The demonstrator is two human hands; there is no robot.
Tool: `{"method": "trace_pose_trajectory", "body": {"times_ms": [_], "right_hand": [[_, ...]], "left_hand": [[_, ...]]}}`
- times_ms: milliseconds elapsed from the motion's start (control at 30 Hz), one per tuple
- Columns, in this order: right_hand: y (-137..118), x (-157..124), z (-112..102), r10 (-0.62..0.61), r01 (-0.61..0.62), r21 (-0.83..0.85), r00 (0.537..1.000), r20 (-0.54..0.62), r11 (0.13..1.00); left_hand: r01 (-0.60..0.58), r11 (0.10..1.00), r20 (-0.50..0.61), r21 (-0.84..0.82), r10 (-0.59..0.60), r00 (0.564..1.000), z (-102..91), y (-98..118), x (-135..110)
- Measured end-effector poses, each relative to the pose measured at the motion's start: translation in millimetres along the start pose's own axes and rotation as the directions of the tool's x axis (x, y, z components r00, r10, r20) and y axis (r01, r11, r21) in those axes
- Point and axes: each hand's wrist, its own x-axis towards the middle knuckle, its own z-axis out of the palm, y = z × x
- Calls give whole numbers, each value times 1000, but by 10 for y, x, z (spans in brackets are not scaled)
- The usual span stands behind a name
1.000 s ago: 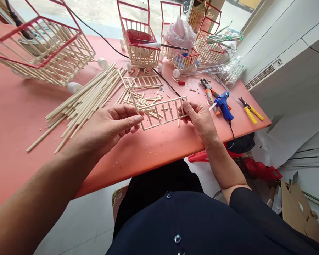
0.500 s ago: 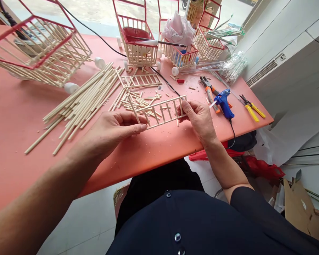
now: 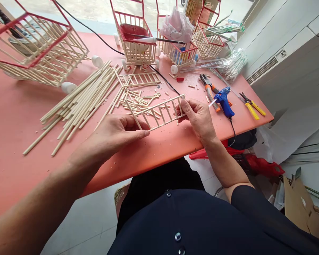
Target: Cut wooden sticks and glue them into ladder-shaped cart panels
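Note:
Between my two hands a small ladder-like frame of thin wooden sticks (image 3: 161,115) is held just above the table's front edge. My left hand (image 3: 117,132) pinches its left end between thumb and fingers. At the right end, my right hand (image 3: 198,117) grips the frame with the thumb on top. Behind it lie a heap of short cut stick pieces (image 3: 139,102) and a second ladder-like stick frame (image 3: 140,79). A blue hot glue gun (image 3: 223,101) rests to the right of my right hand.
Long wooden sticks (image 3: 82,102) lie at left on the pink table (image 3: 13,124). Red-rimmed stick carts (image 3: 138,53) stand along the back. Pliers with orange grips (image 3: 210,88) and yellow-handled pliers (image 3: 252,108) lie at right. A black cable (image 3: 90,26) crosses the back.
The view has shifted slightly. My left hand's thumb sits a little further right and lower at the frame's left end; both hands still hold the frame.

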Motion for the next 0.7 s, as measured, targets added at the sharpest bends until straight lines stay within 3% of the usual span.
{"method": "trace_pose_trajectory", "body": {"times_ms": [233, 700], "right_hand": [[-27, -23, 3, 41, -43, 31, 997, 68, 999], [-43, -53, 5, 58, -60, 29, 996, 74, 998]], "left_hand": [[79, 993, -3, -88, -80, 997, -16, 2, -31], [149, 978, -60, -148, -160, 985, 35, 88, -26]]}}
